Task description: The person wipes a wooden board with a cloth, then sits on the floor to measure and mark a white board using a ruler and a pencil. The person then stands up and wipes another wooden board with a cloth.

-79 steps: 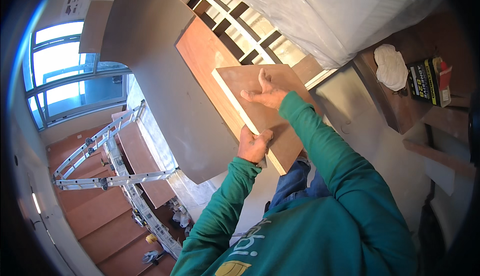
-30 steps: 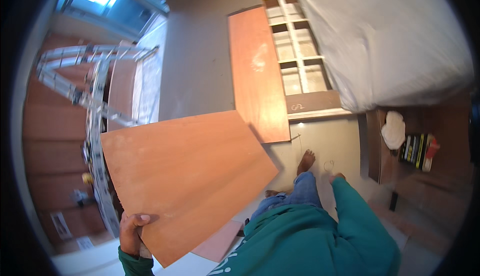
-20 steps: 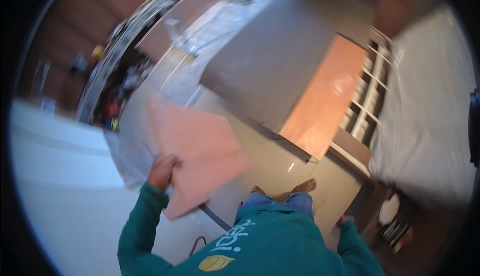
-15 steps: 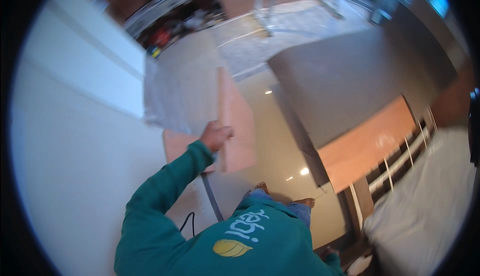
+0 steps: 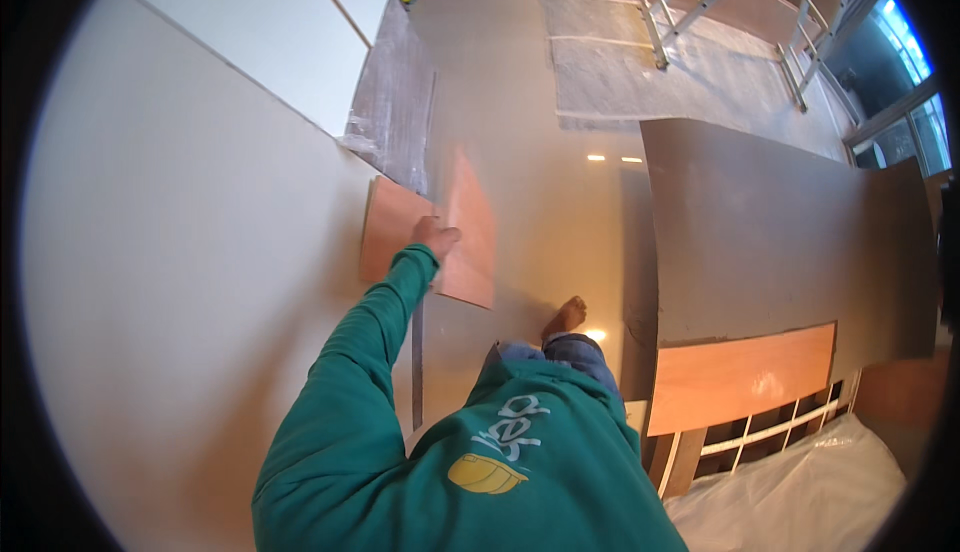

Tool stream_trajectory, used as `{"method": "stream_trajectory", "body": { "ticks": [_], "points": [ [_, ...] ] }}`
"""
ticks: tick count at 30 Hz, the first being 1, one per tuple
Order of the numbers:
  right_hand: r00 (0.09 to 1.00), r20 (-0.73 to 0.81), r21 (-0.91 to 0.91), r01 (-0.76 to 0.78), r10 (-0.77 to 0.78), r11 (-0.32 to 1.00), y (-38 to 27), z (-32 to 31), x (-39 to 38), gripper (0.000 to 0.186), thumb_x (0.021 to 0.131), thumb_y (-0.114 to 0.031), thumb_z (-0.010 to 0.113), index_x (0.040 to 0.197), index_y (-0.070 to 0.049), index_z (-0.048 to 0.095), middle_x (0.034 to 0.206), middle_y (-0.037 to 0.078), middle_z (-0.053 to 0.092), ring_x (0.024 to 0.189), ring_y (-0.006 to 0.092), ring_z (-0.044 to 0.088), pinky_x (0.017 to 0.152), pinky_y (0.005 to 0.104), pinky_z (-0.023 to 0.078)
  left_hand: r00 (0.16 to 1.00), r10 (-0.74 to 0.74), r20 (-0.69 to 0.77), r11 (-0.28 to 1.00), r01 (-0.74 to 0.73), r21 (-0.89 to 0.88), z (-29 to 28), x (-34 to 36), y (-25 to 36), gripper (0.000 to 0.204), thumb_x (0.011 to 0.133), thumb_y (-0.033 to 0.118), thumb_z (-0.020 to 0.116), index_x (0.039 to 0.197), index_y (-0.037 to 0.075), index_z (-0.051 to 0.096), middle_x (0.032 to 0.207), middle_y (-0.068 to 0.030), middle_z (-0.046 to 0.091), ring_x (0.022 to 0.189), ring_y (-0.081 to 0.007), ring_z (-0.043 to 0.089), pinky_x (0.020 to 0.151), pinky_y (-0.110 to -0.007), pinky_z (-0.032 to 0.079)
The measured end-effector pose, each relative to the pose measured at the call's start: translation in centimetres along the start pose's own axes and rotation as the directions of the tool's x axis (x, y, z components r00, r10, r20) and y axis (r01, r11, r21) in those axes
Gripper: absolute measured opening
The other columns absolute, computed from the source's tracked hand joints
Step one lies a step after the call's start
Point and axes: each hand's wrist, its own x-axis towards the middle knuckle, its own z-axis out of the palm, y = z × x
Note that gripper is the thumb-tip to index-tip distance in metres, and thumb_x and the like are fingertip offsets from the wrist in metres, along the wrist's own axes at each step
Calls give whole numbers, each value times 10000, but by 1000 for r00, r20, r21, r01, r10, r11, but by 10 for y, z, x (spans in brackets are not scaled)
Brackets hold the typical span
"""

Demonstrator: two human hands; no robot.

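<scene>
My left hand [image 5: 437, 238] reaches forward on a green-sleeved arm and is closed on the upper edge of a thin, pinkish-brown wood panel [image 5: 470, 242]. The panel stands tilted above the floor and is slightly blurred. Just left of the hand, against the pale wall, is another wood panel [image 5: 392, 224] of the same colour. Whether the two touch is hard to make out behind my fingers. My right hand is out of the picture.
On the right, a large dark sheet [image 5: 770, 242] and a pinkish wood strip [image 5: 742, 377] lie over a slatted frame [image 5: 745, 442]. Plastic sheeting [image 5: 800, 492] covers something nearer. A stepladder [image 5: 690, 12] stands far ahead. White panels [image 5: 260, 22] line the left wall.
My view has swung, so the large sheet and ladder sit farther right. My left hand still grips the panel, and my right hand, at the lower edge before, has left the picture.
</scene>
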Motion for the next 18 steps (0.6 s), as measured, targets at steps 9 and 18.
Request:
{"method": "stream_trajectory", "body": {
  "ticks": [9,18],
  "points": [
    [971,-192,240,189,-145,952,-54,-48,-3,336,1019,-344,662,1030,-10,700,843,107,697,720,224,675,631,384,563,995,78,-56,980,-87,-182,-3,74,-115,491,829,188,696,1167,-166,660,1118,-215,745,953,-316,725,807,-455,588],
    [982,-129,-54,-149,141,987,-126,23,-110,385,1012,-346,651,1230,-30,680,1083,121,762,903,271,763,703,386,618,983,165,-77,986,-166,-11,-38,101,-130,351,794,122,691,999,-163,685,964,-279,752,876,-375,744,788,-463,570]
  ]
}}
